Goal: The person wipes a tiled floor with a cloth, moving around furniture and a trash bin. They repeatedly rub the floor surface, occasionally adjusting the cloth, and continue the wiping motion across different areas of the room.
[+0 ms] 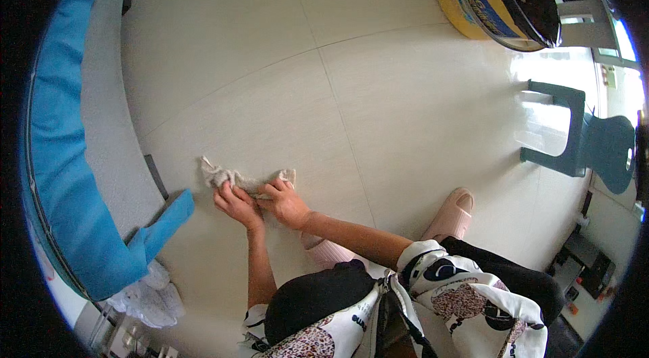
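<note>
A crumpled, off-white cloth [243,181] lies low over the pale tiled floor [263,119], left of the middle of the view. My left hand [237,204] grips its lower edge near the left part, fingers bent over the fabric. Close beside it, my right hand [285,204] has its fingers on the cloth near the right end. Both hands are close together, and the palms are hidden from view. The cloth's left tip sticks up past my left hand.
A blue-covered sofa or bed [61,155] with a grey base runs along the left, a plastic bag [152,297] at its lower end. A yellow bucket [469,3] stands upper right, a grey-green plastic chair [578,130] at right. My pink slippers [448,213] are on the floor.
</note>
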Demonstrator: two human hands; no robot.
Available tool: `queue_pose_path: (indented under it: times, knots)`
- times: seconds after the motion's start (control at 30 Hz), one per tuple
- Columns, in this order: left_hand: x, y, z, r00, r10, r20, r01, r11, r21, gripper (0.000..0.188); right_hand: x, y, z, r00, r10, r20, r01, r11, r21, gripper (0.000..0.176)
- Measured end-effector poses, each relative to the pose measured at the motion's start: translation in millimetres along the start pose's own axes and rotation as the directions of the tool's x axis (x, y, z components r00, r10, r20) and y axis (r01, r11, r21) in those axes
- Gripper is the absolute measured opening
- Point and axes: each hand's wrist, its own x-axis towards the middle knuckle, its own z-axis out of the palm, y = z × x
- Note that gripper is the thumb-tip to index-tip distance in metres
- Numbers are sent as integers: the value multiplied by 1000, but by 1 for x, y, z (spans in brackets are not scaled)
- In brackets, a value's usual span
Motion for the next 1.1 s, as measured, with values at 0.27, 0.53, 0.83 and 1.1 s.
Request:
queue_pose_path:
  times: [0.27,0.53,0.83,1.1]
  knots:
    - [20,194,61,833,531,154,-428,795,-430,20,-44,129,-139,985,-7,-174,-10,995,-94,32]
    - [108,307,95,832,449,326,-116,715,-690,13,34,129,-282,788,377,-487,-312,926,213,34]
    - [217,267,-59,832,-59,552,499,514,-698,24,110,-9,-277,867,371,-334,-96,780,618,31]
    - [248,260,-137,907,-244,344,422,488,-764,24,123,-67,-279,912,66,-406,239,718,653,30]
